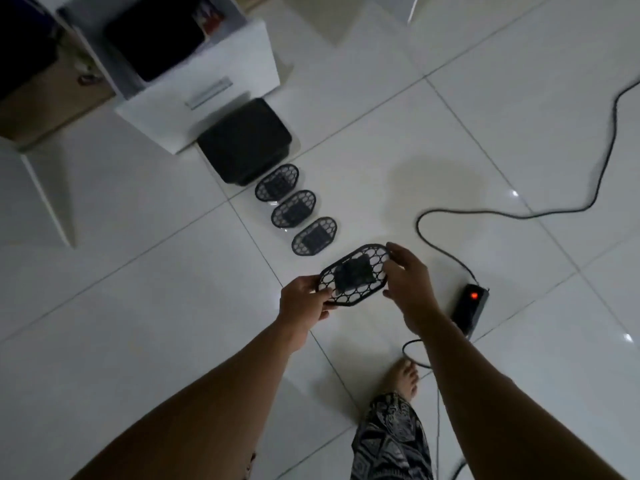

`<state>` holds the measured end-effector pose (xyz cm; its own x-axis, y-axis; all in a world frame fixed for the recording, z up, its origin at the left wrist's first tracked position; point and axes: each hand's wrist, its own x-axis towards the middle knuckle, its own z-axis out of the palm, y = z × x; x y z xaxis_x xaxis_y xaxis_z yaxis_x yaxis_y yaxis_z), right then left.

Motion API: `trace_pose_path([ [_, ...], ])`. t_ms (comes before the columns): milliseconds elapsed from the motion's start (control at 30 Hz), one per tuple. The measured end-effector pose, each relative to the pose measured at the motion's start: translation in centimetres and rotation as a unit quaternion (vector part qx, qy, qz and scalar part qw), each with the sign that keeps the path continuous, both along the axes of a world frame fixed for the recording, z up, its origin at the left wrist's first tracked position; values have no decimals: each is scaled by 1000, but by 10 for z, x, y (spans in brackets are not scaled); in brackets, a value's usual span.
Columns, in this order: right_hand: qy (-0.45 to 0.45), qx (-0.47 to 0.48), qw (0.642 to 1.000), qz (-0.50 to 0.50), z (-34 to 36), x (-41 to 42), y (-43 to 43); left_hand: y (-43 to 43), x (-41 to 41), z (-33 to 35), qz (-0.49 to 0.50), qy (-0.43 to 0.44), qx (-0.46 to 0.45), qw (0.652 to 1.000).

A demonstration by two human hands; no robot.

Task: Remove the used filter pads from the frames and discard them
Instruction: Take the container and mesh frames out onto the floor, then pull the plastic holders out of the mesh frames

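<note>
Your left hand (304,299) pinches the nearer end of the lattice frame (376,260), thumb on top and fingers curled beneath. Your right hand (410,282) is curled round its other end, fingertips on the rim. Both hands are clamped on it, and it is held tilted in the air above the tiled floor (138,271). A dark square filter pad (353,275) sits at the middle of the frame. The light is dim, so it may be fully seated or partly lifted; you cannot tell from here.

Three more frames lie flat on the floor in a slanted row running away from you beside a grout line. The nearest frame (314,236) lies just beyond your hands, the middle frame (293,208) comes next, and the farthest frame (277,182) lies just beside the black bin (244,140). Each shows a dark pad at its centre. The bin stands against the front of a white drawer unit (207,81).

To your right a power strip (471,304) with a red light lies on the floor, its cable (519,213) looping off toward the floor's far right. Your bare foot (403,375) and patterned trouser leg (391,441) show below your right arm.
</note>
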<state>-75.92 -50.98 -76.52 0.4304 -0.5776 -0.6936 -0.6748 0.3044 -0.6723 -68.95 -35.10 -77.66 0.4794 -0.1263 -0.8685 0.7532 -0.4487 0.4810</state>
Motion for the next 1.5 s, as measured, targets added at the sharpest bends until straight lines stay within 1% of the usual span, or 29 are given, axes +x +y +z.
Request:
trace_pose_path([
  [100, 7, -8, 1000, -15, -58, 2, 21, 25, 5, -60, -32, 1, -28, 999],
  [167, 9, -5, 1000, -22, -91, 2, 36, 39, 9, -96, -70, -12, -44, 996],
  [300, 11, -7, 999, -42, -147, 0, 57, 60, 6, -159, -162, -89, -34, 982],
  [367, 11, -16, 999, -49, -181, 1, 63, 66, 1, -191, -187, -123, -26, 974],
  [500, -16, -49, 998, -40, -246, 1, 66, 64, -5, -251, -196, -201, -16, 960],
  [567, -29, -71, 995, -56, -267, 6, 64, 59, 0, -273, -188, -224, -23, 956],
  [633, -47, -106, 990, -74, -295, 7, 61, 51, -1, -301, -181, -263, -44, 947],
  [733, -66, -134, 986, -78, -325, 11, 53, 42, 0, -334, -192, -302, -89, 929],
  [867, -100, -153, 980, -76, -349, 21, 44, 37, 12, -369, -183, -325, -132, 919],
  [967, -121, -169, 975, -81, -357, 24, 44, 39, 20, -383, -188, -370, -149, 897],
  [1000, -120, -182, 974, -67, -358, 22, 47, 42, 19, -385, -189, -378, -155, 893],
  [1033, -116, -216, 968, -46, -356, 20, 51, 44, 19, -384, -189, -382, -162, 890],
  [1067, -109, -271, 956, -16, -354, 17, 56, 46, 19, -384, -188, -384, -167, 889],
  [1100, -101, -343, 934, 20, -352, 14, 62, 47, 18, -386, -187, -383, -169, 889],
  [1133, -89, -420, 901, 66, -351, 9, 67, 48, 17, -385, -187, -380, -174, 889],
  [1167, -72, -478, 866, 124, -350, 6, 71, 49, 16, -381, -187, -375, -179, 890],
  [1200, -50, -511, 838, 186, -347, 4, 74, 50, 15, -377, -191, -370, -181, 891],
  [1233, -25, -520, 818, 245, -344, 5, 77, 52, 15, -370, -195, -366, -184, 891],
  [1267, 1, -512, 807, 293, -342, 5, 81, 52, 14, -368, -204, -361, -186, 891],
  [1300, 15, -495, 809, 317, -340, 6, 86, 53, 13, -366, -211, -359, -187, 890],
  [1367, 7, -469, 824, 320, -337, 6, 96, 56, 12, -362, -223, -365, -182, 885],
  [1400, 4, -467, 823, 323, -338, 4, 97, 57, 11, -363, -224, -370, -180, 884],
  [1433, 10, -472, 815, 336, -338, 3, 98, 57, 12, -366, -223, -372, -180, 883],
  [1500, 24, -488, 787, 377, -341, -3, 94, 57, 13, -372, -221, -378, -182, 880],
])
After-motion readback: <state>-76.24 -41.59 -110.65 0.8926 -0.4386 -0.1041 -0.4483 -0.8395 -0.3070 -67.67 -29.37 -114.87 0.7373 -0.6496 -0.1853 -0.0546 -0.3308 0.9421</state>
